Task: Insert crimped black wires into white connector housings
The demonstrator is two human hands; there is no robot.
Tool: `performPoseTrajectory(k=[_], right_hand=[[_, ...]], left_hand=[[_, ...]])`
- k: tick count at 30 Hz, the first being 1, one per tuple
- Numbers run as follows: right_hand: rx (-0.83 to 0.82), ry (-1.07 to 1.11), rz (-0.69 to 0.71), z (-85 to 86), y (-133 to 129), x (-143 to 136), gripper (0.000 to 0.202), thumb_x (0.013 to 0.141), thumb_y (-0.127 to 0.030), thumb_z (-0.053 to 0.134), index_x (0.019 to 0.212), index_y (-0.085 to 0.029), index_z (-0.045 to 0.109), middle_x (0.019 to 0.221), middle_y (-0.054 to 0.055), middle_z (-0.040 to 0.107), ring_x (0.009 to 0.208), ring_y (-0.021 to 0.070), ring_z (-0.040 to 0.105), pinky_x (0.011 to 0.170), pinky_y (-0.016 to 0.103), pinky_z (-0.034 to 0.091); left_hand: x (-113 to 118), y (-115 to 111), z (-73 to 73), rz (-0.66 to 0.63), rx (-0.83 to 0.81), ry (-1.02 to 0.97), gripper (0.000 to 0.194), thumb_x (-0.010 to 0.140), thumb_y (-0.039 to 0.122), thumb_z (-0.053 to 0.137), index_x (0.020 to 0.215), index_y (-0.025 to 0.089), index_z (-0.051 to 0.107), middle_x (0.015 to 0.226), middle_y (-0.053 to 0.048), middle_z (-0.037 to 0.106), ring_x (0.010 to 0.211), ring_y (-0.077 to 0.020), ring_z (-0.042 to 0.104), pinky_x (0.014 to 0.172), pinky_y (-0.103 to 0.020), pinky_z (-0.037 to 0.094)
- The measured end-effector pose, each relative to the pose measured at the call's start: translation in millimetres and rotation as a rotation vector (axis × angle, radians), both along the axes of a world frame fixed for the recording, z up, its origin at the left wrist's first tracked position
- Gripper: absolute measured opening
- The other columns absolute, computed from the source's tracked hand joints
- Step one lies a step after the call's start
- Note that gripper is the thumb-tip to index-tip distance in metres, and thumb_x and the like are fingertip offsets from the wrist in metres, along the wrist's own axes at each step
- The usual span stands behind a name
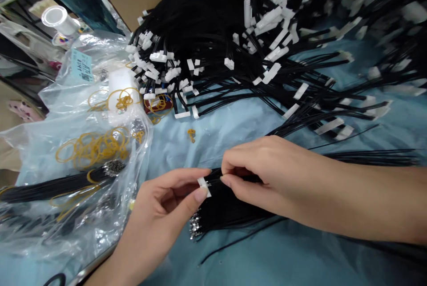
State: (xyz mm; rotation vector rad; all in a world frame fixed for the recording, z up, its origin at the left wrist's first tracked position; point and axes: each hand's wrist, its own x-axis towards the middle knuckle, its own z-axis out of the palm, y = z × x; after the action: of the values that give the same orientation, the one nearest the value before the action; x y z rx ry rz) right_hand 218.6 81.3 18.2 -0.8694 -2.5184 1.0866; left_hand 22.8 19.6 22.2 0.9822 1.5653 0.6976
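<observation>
Between the thumb and fingers of my left hand [167, 206] is a small white connector [204, 187]. My right hand [260, 175] is closed in a pinch on thin black wire just to the right of the connector, and short wire ends show at the connector's edge. Under both hands lies a bundle of black wires [230, 206], its silvery terminals [195, 224] at the left end. One loose black wire [240, 235] runs along the cloth in front of the bundle.
Behind the hands, a big pile of black cables [200, 19] with white connectors covers the blue cloth [216, 139]. At left, clear plastic bags [133, 170] carry yellow rubber bands [96, 146] and another wire bundle [66, 183]. A white spool [60, 19] stands at upper left.
</observation>
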Motion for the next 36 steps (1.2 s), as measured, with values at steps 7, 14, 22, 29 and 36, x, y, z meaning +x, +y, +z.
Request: performPoseTrajectory(k=[7, 14, 22, 29, 36], right_hand=[[0.047, 0.003, -0.022, -4.0, -4.8, -1.2, 0.025, 0.092, -0.020, 0.042, 0.070, -0.015, 0.050, 0.060, -0.004, 0.049, 0.052, 0.0075, 0.040, 0.050, 0.027, 0.023], [0.050, -0.013, -0.041, -1.9, -5.3, -2.6, 0.026, 0.093, -0.020, 0.041, 0.069, -0.015, 0.050, 0.061, -0.003, 0.048, 0.052, 0.0079, 0.042, 0.050, 0.028, 0.023], [0.067, -0.017, -0.014, 0.2, -4.7, -0.3, 0.026, 0.094, -0.018, 0.041, 0.069, -0.016, 0.050, 0.059, -0.004, 0.048, 0.051, 0.0079, 0.041, 0.049, 0.028, 0.023], [0.015, 0.068, -0.040, -1.7, -5.2, 0.9, 0.020, 0.090, -0.023, 0.047, 0.072, -0.017, 0.053, 0.063, -0.006, 0.050, 0.054, 0.0064, 0.039, 0.050, 0.025, 0.025], [0.023, 0.037, -0.053, -0.7, -6.1, -1.4, 0.025, 0.092, -0.023, 0.044, 0.069, -0.016, 0.050, 0.057, -0.005, 0.047, 0.050, 0.0065, 0.037, 0.049, 0.026, 0.023]], left_hand=[[-5.2, -2.0, -4.2, 0.025, -0.032, -0.049, 0.015, 0.073, 0.028, 0.077, 0.085, 0.037, 0.076, 0.079, 0.010, 0.078, 0.069, -0.0038, 0.067, 0.063, -0.002, 0.051], [-8.5, -3.3, -6.9, 0.053, -0.024, -0.038, 0.018, 0.072, 0.027, 0.077, 0.088, 0.035, 0.075, 0.080, 0.008, 0.077, 0.068, -0.0064, 0.066, 0.061, -0.006, 0.052], [-4.3, -4.1, -3.0, 0.039, -0.021, -0.070, 0.017, 0.073, 0.028, 0.077, 0.086, 0.038, 0.075, 0.080, 0.011, 0.078, 0.074, -0.0051, 0.070, 0.066, -0.003, 0.053], [-6.2, -3.6, -3.4, 0.059, -0.031, -0.086, 0.017, 0.071, 0.028, 0.078, 0.086, 0.037, 0.076, 0.080, 0.009, 0.078, 0.071, -0.0061, 0.069, 0.065, -0.005, 0.053], [-3.8, -3.0, -1.9, 0.061, -0.034, -0.072, 0.017, 0.070, 0.031, 0.079, 0.085, 0.037, 0.076, 0.077, 0.008, 0.078, 0.067, -0.0060, 0.066, 0.062, -0.006, 0.053]])
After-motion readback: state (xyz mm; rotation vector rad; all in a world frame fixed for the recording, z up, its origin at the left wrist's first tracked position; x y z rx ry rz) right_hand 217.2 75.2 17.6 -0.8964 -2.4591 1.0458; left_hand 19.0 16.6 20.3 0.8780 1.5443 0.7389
